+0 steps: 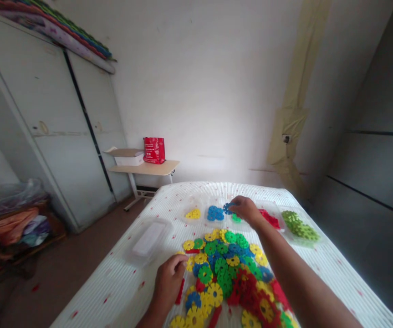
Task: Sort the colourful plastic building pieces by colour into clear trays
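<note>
My right hand pinches a blue snowflake disc above the row of clear plastic boxes at the far side of the table. Below that disc, green discs lie in one box; blue discs fill the box to the left. At the left edge of the mixed pile, my left hand is closed, thumb and fingers together. What its fingertips hold, if anything, cannot be made out. Yellow, green, blue and red notched discs make up the pile, which lies loose in front of me.
Yellow discs lie in the leftmost box, red pieces and light green pieces in boxes to the right. A clear container rests at left on the striped cloth. Beyond stands a side table with a red bag.
</note>
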Tool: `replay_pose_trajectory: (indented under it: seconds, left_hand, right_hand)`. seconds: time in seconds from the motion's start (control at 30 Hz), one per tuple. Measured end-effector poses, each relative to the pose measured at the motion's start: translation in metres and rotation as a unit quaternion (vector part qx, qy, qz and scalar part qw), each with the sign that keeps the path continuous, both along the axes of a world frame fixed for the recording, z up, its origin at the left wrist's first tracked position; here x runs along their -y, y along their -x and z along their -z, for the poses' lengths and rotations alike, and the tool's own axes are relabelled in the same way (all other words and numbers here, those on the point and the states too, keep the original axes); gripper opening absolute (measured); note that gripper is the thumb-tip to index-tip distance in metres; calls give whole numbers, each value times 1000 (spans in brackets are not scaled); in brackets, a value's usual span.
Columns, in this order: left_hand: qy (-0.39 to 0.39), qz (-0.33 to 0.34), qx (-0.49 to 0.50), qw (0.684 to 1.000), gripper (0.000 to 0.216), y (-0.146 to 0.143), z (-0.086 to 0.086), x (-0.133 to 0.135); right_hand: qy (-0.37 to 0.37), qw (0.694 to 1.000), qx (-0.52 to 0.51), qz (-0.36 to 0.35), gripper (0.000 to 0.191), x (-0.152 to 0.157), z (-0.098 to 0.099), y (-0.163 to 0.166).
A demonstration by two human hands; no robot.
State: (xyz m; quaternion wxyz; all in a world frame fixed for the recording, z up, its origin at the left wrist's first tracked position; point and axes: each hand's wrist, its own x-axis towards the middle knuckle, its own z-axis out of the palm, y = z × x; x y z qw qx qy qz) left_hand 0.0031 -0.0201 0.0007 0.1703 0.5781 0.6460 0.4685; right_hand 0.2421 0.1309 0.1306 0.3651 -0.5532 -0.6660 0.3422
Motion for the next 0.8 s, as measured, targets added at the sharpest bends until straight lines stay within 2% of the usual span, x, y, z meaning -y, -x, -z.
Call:
replay_pose_trajectory:
  seconds: [0.3, 0.43, 0.6, 0.67, 0.8]
  left_hand:
    - [-2, -6, 17, 1000, 22, -1, -3, 0]
    - [1, -8, 15, 1000, 23, 0, -2, 0]
    - [-12, -4, 7, 1000, 21, 0, -3, 1]
    - [-23, 2, 2, 1000, 21, 0, -3, 0]
    - [-36, 0, -36, 999, 26, 2, -3, -7]
  right_hand:
    - [-17, 1000, -9, 8, 28, -15, 14, 33]
    - [-43, 999, -9, 23, 26, -8, 12, 30]
    - [-96, 995, 4, 22, 19, 20, 22, -6]
    - [-142, 990, 24, -1, 22, 35, 35, -27]
    - [-208, 974, 93, 8, 26, 68, 68, -71]
